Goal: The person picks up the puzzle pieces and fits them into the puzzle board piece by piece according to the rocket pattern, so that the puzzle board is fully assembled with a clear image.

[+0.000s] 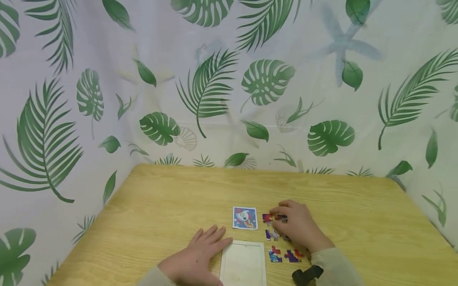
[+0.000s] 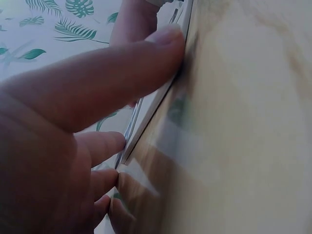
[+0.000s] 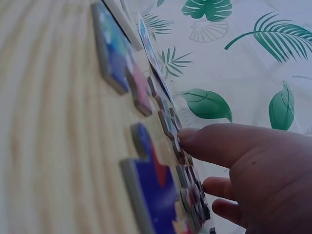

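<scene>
Nearest the lens, left hand (image 1: 195, 260) lying flat on the wooden table (image 1: 161, 198), fingers straight and together against the white puzzle tray (image 1: 243, 264), seemingly to steady it. Right hand (image 1: 298, 228) curled over loose puzzle pieces (image 1: 284, 255), fingertips pinching one (image 1: 272, 217) beside the picture card (image 1: 245, 218). Plenty of bare tabletop behind; near edge close.

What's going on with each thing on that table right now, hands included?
Left hand: flat on the table, fingers straight, touching the tray's left edge.
Right hand: fingers curled over the far puzzle pieces.
Puzzle tray: lying flat, no pieces in it.
Picture card: face up, beyond the tray.
Near puzzle pieces: loose, face up, right of the tray.
Table: wooden, bearing everything.
</scene>
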`<state>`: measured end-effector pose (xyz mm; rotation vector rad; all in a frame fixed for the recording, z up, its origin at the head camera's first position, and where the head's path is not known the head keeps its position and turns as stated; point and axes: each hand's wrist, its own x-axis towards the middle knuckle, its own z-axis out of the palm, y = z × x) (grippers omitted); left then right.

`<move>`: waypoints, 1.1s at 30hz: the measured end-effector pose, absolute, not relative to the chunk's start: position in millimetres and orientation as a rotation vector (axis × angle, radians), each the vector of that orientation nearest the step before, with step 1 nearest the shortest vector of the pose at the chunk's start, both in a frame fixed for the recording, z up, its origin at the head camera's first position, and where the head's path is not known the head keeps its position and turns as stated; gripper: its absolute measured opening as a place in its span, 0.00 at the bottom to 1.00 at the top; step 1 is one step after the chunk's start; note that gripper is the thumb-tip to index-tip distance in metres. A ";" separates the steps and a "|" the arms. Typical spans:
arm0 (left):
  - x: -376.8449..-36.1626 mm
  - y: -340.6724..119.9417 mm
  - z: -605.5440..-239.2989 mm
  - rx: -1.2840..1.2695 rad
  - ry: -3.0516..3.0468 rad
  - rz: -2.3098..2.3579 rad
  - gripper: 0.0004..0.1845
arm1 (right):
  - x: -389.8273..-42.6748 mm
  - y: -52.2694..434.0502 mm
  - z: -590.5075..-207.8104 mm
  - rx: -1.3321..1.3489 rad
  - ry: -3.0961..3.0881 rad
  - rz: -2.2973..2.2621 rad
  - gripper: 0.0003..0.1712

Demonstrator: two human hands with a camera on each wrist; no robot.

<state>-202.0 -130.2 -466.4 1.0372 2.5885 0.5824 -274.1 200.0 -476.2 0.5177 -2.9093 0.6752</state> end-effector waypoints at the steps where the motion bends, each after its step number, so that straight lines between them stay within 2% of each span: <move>1: -202.0 -130.6 -466.1 1.039 2.592 0.584 0.56 | -274.6 199.4 -476.4 0.516 -2.907 0.677 0.17; 10: -200.4 -131.9 -463.4 1.111 2.595 0.564 0.56 | -271.0 196.3 -473.2 0.539 -2.874 0.637 0.12; 20: -199.3 -131.9 -461.2 1.076 2.575 0.551 0.56 | -270.7 194.6 -479.5 0.494 -2.881 0.692 0.07; 33: -201.9 -131.6 -465.2 1.030 2.561 0.608 0.58 | -277.5 194.4 -478.2 0.525 -2.834 0.722 0.10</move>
